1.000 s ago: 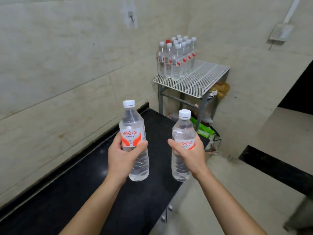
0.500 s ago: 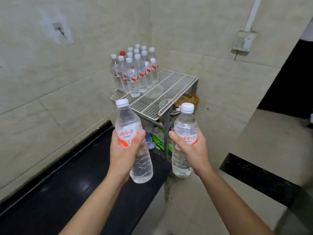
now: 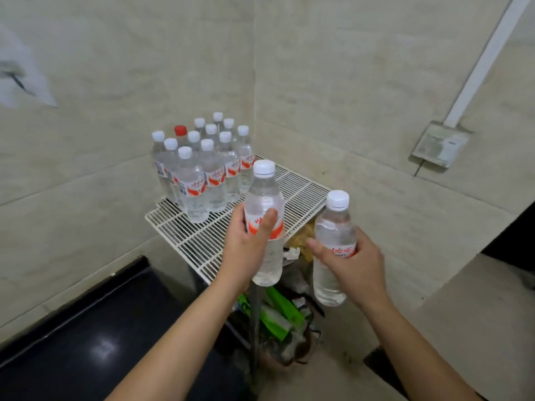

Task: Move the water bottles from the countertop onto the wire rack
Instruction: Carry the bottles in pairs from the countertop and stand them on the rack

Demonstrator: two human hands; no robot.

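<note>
Left hand [image 3: 246, 247]: fingers and thumb curled round the label band of 1 water bottle [image 3: 264, 195], thumb across the front of the label. The bottle is upright with its white cap on. It shows against the near right part of the wire rack [image 3: 191, 241]. Its base hangs free, level in the picture with the rack's near corner. Whether it stands over the grid cannot be told.

Right hand [image 3: 354, 266]: wrapped round the middle of a second bottle [image 3: 334, 224], fingers closed over the label. This bottle is upright and capped. It is held just off the rack's right edge, touching nothing but the hand. The 2 held bottles are near each other and apart.

Rack: a group of bottles [image 3: 202, 180] stands at its far left part, against the wall corner. 12 caps are visible, 11 white and 1 red [image 3: 180, 130]. The near and right parts of the grid are bare.

Black countertop [image 3: 86, 342]: lower left, below the left forearm. Green packaging [image 3: 279, 309] lies under the rack.
</note>
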